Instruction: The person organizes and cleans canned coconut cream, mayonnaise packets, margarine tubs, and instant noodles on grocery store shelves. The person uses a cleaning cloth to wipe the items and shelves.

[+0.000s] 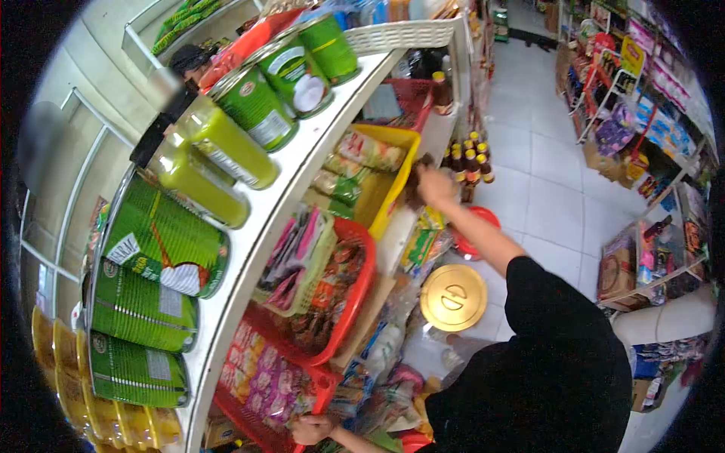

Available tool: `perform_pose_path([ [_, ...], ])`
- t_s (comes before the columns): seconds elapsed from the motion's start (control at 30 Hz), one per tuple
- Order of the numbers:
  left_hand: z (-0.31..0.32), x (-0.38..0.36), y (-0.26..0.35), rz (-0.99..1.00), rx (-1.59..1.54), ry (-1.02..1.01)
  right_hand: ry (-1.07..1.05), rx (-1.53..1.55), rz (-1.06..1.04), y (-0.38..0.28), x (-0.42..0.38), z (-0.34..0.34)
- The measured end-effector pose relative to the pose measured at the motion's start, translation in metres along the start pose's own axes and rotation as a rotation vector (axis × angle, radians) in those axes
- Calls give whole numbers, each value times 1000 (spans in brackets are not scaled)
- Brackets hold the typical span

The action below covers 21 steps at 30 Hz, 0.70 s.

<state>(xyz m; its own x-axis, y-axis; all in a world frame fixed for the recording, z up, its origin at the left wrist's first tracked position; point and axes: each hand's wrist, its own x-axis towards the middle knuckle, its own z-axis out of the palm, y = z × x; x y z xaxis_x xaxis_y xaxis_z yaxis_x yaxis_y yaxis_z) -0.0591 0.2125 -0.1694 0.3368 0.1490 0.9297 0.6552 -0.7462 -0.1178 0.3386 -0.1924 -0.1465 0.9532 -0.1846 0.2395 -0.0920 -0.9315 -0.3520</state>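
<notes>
My right hand (438, 187) reaches out along the shelf to the outer rim of a yellow basket (391, 208). Its fingers are closed around a dark brown, cloth-like item (414, 187), mostly hidden by the hand and blurred. In the yellow basket lie several wrapped packets (370, 151). My left hand (312, 429) is low in the view, fingers wrapped around the front edge of a red basket (323, 386) filled with pink and purple sachets (268, 370). Between the hands stands another red basket (370, 260) with brown packets and a light green basket (321, 279).
On the upper white shelf (253, 226) stand green cans (166, 234) and bottles of green liquid (226, 143). A round gold lid (453, 297), a red lid (483, 226) and dark bottles with yellow caps (472, 162) are near the tiled floor (521, 177). Stocked racks line the far side.
</notes>
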Motion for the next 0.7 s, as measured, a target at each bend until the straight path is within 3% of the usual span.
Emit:
perform_pose_path([
  [0.03, 3, 5, 3, 43, -15, 103, 20, -23, 18, 1, 9, 1],
  [0.07, 2, 3, 2, 16, -59, 42, -83, -9, 56, -7, 13, -11],
  [0.1, -1, 5, 2, 25, -80, 39, -33, -36, 78, -20, 5, -23],
  [0.2, -5, 10, 6, 47, -94, 85, 270, 39, -164, -10, -11, 27],
  [0.27, -7, 11, 7, 18, -92, 75, 95, 122, -228, -35, -61, 19],
  [0.3, -6, 10, 8, 8, -100, 68, -95, 119, -211, -64, -90, -17],
  [0.33, -2, 10, 8, 16, -95, 142, -216, -52, -277, -79, -114, -18],
  [0.37, 0, 4, 5, -13, -106, 104, -8, -105, -432, -78, -141, 14],
  [0.43, 1, -7, -6, -67, -115, 32, 11, 70, -438, -74, -138, 15],
  [0.47, -3, -12, -10, -211, 140, -274, 45, 139, -457, -62, -131, 20],
  [0.53, -14, 47, 32, -14, 17, 154, 156, 195, -500, -36, -110, 32],
  [0.57, -16, 66, 52, 76, -51, 366, 210, 111, -474, -20, -89, 39],
  [0.67, -22, 56, 52, 77, 61, 176, 340, 77, -384, 26, -17, 49],
  [0.7, -24, 56, 53, 72, 92, 102, -7, 187, -151, 25, 1, 24],
])
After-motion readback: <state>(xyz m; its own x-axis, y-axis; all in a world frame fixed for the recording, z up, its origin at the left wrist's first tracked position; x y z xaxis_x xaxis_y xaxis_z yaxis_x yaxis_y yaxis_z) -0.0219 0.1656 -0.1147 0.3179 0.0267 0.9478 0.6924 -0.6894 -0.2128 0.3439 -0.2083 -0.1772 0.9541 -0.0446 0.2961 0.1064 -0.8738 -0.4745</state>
